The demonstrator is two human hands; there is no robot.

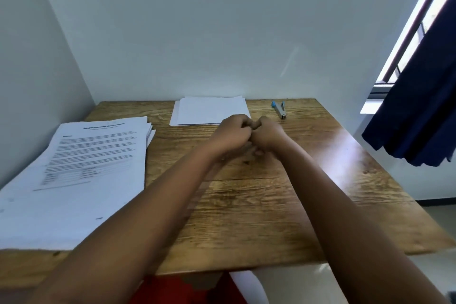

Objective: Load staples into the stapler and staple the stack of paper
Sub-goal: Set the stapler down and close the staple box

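A small blue and silver stapler (279, 109) lies at the far right of the wooden table (259, 200), apart from both hands. My left hand (230, 137) and my right hand (265, 136) meet at the table's middle, fingers curled and touching each other. Whatever lies between the fingers is hidden, so I cannot see any staples. A blank white paper stack (209, 111) lies just behind the hands by the wall. A thicker stack of printed sheets (81, 175) covers the table's left side.
A white wall stands right behind the table. A dark blue curtain (417, 116) hangs by the window at the right, past the table's edge. Bare wood shows in front of the hands and at the right.
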